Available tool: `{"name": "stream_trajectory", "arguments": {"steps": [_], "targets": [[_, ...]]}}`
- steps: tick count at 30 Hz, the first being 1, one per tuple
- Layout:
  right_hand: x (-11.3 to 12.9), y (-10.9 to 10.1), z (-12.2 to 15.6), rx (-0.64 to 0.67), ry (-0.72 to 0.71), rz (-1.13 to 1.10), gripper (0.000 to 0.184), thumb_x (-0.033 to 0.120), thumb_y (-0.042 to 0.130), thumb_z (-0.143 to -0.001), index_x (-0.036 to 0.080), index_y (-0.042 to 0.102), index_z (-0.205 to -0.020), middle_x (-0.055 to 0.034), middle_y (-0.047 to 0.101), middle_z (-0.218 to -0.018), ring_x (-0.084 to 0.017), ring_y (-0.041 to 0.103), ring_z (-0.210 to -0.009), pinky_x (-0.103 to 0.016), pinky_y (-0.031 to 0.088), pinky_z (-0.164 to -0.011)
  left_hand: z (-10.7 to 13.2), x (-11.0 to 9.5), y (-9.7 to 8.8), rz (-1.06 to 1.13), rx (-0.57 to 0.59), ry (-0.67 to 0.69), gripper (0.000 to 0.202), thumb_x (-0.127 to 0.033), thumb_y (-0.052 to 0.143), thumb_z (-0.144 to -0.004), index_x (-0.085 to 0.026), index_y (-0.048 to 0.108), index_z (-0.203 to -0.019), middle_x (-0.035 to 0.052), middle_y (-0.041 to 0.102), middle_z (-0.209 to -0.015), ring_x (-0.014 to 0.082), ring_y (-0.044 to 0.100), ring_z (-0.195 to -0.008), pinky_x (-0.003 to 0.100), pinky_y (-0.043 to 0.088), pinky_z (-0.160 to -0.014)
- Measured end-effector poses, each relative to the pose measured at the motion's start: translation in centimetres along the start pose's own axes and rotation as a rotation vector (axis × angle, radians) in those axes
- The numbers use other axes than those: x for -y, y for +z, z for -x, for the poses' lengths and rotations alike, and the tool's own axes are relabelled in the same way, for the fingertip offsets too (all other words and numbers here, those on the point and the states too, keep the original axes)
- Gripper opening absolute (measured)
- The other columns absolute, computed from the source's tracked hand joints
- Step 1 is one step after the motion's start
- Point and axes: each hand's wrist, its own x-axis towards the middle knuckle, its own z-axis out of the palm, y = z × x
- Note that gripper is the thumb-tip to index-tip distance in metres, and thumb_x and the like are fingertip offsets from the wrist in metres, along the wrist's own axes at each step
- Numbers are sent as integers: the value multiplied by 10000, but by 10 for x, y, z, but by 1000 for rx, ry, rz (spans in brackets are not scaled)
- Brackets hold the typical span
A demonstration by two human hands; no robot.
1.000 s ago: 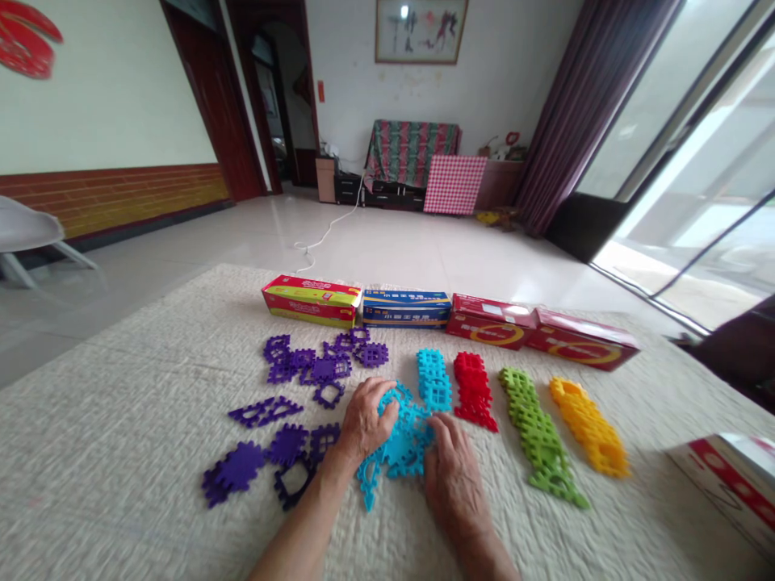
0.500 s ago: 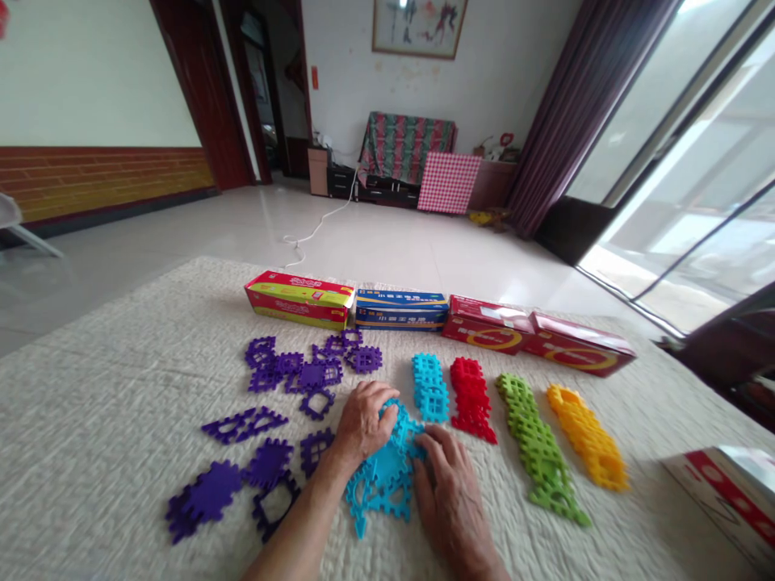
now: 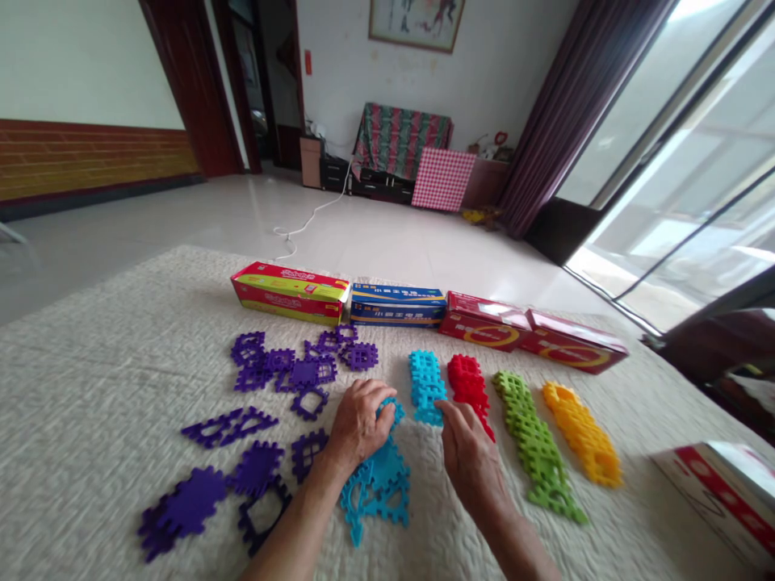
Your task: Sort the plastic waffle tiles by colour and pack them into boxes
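A loose heap of cyan interlocking plastic tiles (image 3: 379, 488) lies on the cream quilted cloth (image 3: 90, 387). My left hand (image 3: 357, 424) rests on the top of that heap, fingers curled round a cyan tile. My right hand (image 3: 472, 460) lies to the right, fingers stretched toward the near end of a tidy cyan row (image 3: 425, 386), its fingertips touching it. Beside that row lie a red row (image 3: 467, 379), a green row (image 3: 533, 436) and a yellow row (image 3: 581, 432).
Scattered purple tiles (image 3: 291, 375) lie to the left. Several cardboard boxes (image 3: 400, 305) stand in a line behind the tiles, and another box (image 3: 720, 492) sits at the right edge. Beyond lie a tiled floor, a white cable (image 3: 315, 214) and glass doors.
My right hand has moved off the cyan heap up and right to the cyan row. The left hand stays on the heap. The camera has swung slightly left and down.
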Motion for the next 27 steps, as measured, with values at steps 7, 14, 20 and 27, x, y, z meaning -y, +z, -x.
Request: {"name": "stream_trajectory", "arguments": {"steps": [7, 14, 20, 27], "targets": [[0, 3, -13, -18, 22, 40, 309, 215, 339, -966, 187, 548, -1191, -93, 584, -1045, -194, 602, -901, -316, 510, -732, 0, -2, -1, 29, -5, -26, 227, -184, 556, -817, -183, 701, -992, 75, 699, -1039, 242, 594, -998, 401, 460, -924], [10, 11, 5, -181, 22, -59, 260, 208, 393, -950, 194, 538, -1165, -88, 560, -1086, -194, 581, -958, -347, 506, -800, -4, 1, -3, 280, -135, -205, 279, -234, 449, -879, -201, 688, -1021, 70, 721, -999, 212, 649, -951, 342, 485, -878], [39, 23, 12, 32, -80, -206, 231, 149, 412, -941, 230, 562, -1097, -50, 594, -1056, -157, 610, -929, -290, 505, -805, -8, 4, -6, 539, -313, -506, 350, -331, 410, -902, -182, 651, -1107, 65, 720, -941, 183, 664, -832, 294, 505, -748], [65, 20, -2, 131, -131, -201, 239, 154, 487, -891, 226, 582, -1098, -65, 615, -1129, -198, 589, -1026, -346, 490, -886, -11, 8, -7, 783, -445, -650, 400, -405, 495, -862, -148, 643, -1130, 82, 718, -884, 167, 656, -768, 275, 509, -688]]}}
